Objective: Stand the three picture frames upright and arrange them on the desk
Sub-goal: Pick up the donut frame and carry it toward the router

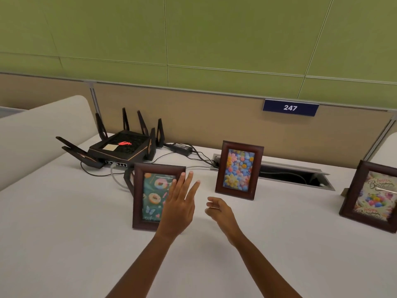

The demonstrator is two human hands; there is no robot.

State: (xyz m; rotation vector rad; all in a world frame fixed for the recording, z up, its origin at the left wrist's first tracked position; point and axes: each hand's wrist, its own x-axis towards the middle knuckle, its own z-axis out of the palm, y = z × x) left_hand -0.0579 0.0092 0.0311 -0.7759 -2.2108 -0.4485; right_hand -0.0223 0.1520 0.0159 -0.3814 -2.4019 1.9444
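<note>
Three dark wooden picture frames stand upright on the white desk (64, 244). The donut frame (148, 196) is at centre left, the flower frame (238, 169) is further back at the centre, and the birthday frame (372, 196) is at the right edge, partly cut off. My left hand (179, 208) is in front of the donut frame's right side with fingers spread, holding nothing; whether it touches the frame is unclear. My right hand (219, 212) hovers over the desk between the donut and flower frames, fingers loosely curled and empty.
A black router (122, 147) with several antennas sits at the back left, its cables (193, 153) trailing toward an open cable tray (296, 175) behind the flower frame. A beige partition with a blue "247" sign (290, 107) closes off the back.
</note>
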